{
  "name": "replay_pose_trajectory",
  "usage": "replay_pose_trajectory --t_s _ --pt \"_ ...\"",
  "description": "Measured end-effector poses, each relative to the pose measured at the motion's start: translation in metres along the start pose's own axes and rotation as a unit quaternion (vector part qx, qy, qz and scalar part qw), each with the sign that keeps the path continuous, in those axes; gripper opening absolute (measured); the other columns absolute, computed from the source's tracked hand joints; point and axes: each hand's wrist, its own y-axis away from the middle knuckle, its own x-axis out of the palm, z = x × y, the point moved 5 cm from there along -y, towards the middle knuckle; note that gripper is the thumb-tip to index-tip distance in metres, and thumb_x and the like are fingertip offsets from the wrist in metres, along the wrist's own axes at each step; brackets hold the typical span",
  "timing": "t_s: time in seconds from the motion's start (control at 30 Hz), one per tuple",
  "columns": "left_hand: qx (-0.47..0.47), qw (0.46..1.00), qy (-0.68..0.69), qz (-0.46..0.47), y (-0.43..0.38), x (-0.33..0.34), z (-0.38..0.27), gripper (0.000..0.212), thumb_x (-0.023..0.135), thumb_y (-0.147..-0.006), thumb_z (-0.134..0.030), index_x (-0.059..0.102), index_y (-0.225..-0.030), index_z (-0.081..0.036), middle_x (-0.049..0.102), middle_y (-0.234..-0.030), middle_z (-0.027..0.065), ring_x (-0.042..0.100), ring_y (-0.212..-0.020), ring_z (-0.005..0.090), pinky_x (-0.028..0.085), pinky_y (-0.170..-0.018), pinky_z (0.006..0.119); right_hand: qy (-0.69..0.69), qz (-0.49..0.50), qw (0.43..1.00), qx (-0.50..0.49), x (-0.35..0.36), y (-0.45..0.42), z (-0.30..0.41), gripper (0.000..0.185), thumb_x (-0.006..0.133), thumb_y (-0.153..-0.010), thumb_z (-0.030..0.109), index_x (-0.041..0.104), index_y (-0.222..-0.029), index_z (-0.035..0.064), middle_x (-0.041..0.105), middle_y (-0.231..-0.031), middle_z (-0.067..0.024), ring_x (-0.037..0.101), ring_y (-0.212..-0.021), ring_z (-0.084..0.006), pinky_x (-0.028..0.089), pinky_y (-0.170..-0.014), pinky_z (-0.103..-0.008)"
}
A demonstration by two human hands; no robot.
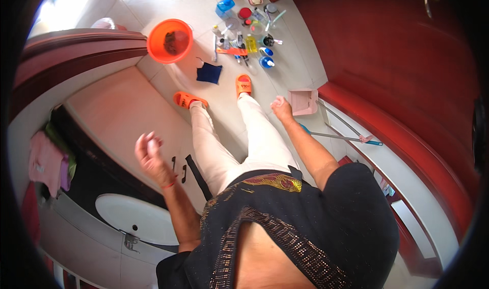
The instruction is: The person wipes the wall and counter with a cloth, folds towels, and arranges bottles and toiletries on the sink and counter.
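My left hand [150,157] is raised over the vanity cabinet front, left of my legs. Its fingers are loosely bent and apart, with nothing in them. On the other side, my right hand [282,108] hangs beside a pink dustpan [304,102], its fingers curled in and no object visible in them. Ahead of my orange slippers [243,84] a dark blue cloth [209,73] lies on the tiles. Beyond it stand an orange bucket [157,44] with something dark inside and several toiletries, among them a yellow bottle [251,43] and a blue pump bottle [266,62].
An oval white sink [126,208] with a metal faucet [131,243] is set in a dark countertop [86,174]. Pink fabric [46,161] hangs at the far left. A red door [382,40] and a blue-tipped handle [372,141] are on the right.
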Motion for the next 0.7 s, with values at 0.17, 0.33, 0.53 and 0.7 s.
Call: replay_pose_trajectory --t_s 0.17,0.33,0.53,0.7 --pt "-0.155 0.970 0.052 0.183 0.045 0.155 0.141 0.030 0.055 -0.084 0.000 0.051 -0.114 0.000 0.060 -0.102 0.0092 0.058 -0.092 0.0135 0.047 -0.081 0.025 0.078 -0.036 0.996 0.011 -0.054 -0.088 -0.030 0.054 0.065 -0.074 0.014 0.044 -0.121 0.0019 0.061 -0.107 -0.0127 0.061 -0.088 -0.0169 0.049 -0.073 -0.0282" --pt "-0.196 0.943 -0.033 0.268 0.075 0.235 0.260 0.031 0.057 -0.083 -0.003 0.051 -0.113 0.004 0.062 -0.100 0.0105 0.059 -0.092 0.0138 0.046 -0.081 0.025 0.160 -0.021 0.986 0.044 -0.046 -0.180 -0.065 0.058 0.065 -0.073 0.018 0.043 -0.124 0.0036 0.058 -0.113 -0.0155 0.059 -0.097 -0.0237 0.046 -0.085 -0.0341" --pt "-0.238 0.909 -0.148 0.309 0.098 0.249 0.407 0.028 0.057 -0.084 -0.007 0.053 -0.110 0.003 0.064 -0.095 0.0117 0.061 -0.085 0.0139 0.049 -0.076 0.026 0.209 -0.104 0.972 -0.033 0.009 -0.299 -0.074 0.065 0.068 -0.071 0.020 0.039 -0.128 0.0061 0.050 -0.119 -0.0179 0.053 -0.105 -0.0290 0.043 -0.088 -0.0362" --pt "-0.241 0.883 -0.161 0.369 0.102 0.265 0.467 0.029 0.057 -0.082 -0.008 0.054 -0.108 0.003 0.064 -0.093 0.0142 0.062 -0.080 0.0169 0.050 -0.072 0.027 0.164 -0.181 0.958 -0.149 0.046 -0.372 -0.046 0.065 0.070 -0.070 0.022 0.041 -0.126 0.0063 0.048 -0.120 -0.0178 0.050 -0.107 -0.0322 0.042 -0.090 -0.0377"
